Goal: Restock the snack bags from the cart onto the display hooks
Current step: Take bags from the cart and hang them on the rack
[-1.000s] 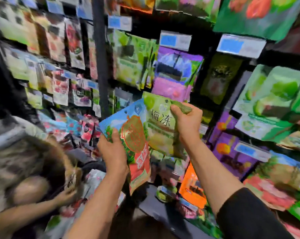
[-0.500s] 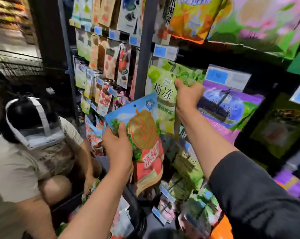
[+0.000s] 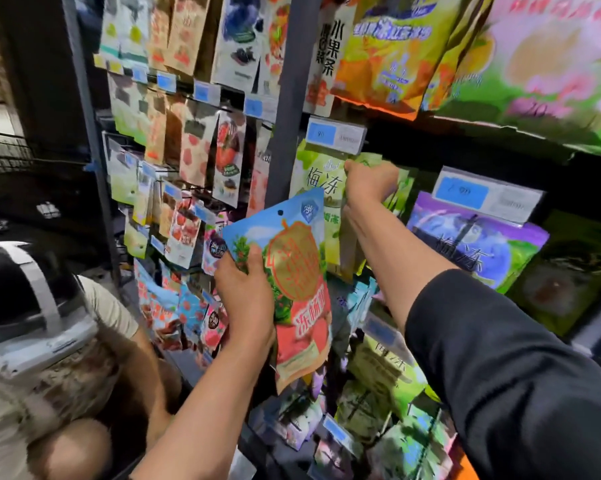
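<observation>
1. The dark upright post (image 3: pixel 285 109) of the display rack serves as the landmark; hanging snack packets fill the hooks on both sides of it.
2. The right hand (image 3: pixel 370 183) is raised just right of the post, its fingers curled round the top edge of a green snack bag (image 3: pixel 318 183), which it holds up just below a blue-and-white price tag (image 3: pixel 335 135).
3. The green bag's printed face is turned toward the camera, and its left edge lies close to the post.
4. The left hand (image 3: pixel 247 296) is lower, in front of the post's foot, gripping the left edge of a blue and red snack bag (image 3: pixel 297 289) with the thumb across the front.
5. That bag is tilted, its top corner overlapping the green bag's lower part.
6. A purple bag (image 3: pixel 475 244) hangs further right of the post.
7. Left of the post, another person (image 3: pixel 50 358) crouches low, wearing a head strap.
</observation>
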Tool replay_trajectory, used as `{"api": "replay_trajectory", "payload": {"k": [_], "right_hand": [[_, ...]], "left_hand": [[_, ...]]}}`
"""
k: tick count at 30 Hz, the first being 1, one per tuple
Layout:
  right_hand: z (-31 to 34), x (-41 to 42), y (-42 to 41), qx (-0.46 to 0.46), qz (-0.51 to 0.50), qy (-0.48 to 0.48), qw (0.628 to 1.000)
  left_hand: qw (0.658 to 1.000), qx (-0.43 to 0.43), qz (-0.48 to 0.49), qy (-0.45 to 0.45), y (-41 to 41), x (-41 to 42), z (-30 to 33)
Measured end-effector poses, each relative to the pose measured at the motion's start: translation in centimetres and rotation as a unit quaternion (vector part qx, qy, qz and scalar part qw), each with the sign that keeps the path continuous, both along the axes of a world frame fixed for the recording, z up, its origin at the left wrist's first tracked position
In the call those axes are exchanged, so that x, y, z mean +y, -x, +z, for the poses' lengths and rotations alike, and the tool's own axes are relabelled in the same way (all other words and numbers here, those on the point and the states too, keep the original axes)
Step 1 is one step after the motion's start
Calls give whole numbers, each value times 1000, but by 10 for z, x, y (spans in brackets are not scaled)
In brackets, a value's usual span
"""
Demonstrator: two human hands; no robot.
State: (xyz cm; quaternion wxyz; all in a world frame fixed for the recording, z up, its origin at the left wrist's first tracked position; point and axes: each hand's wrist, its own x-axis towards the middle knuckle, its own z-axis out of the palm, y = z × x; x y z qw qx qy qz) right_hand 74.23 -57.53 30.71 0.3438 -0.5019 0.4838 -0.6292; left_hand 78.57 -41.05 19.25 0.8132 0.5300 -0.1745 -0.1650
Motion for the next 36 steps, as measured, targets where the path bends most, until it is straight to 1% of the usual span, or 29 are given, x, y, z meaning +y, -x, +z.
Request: {"api": "replay_trajectory", "payload": {"k": [5,10,14,19,21,23,27,29,33,36], "right_hand": [[-8,-7,-8,22,-45,6,999],[-13,-10,-17,21,-71,17,997],[-13,-15,-20,19,-112,14,993],[-17,-36,-10,94,-165,-4,982],[-13,-46,-1,130,-158,-30,978],[-20,-48,6,155,-149,-24,976],[-72,-28,11,241,-126,14,962],[-85,-27,14,271,-122,-3,955],[-67,-54,20,279,-105,-77,951],[-68,-56,19,271,-93,-87,954]], "left_hand": [[999,11,-35,10,-9,-10,-3],[998,18,-54,15,-15,-19,-8],[998,12,-59,16,-20,-24,-8],[997,7,-69,13,-32,-30,-14],[997,5,-74,12,-34,-30,-15],[997,1,-77,9,-37,-28,-18],[996,14,-81,18,-40,-25,-24],[995,30,-92,21,-40,-23,-25],[992,48,-119,16,-44,-19,-30],[989,51,-141,2,-49,-13,-36]]}}
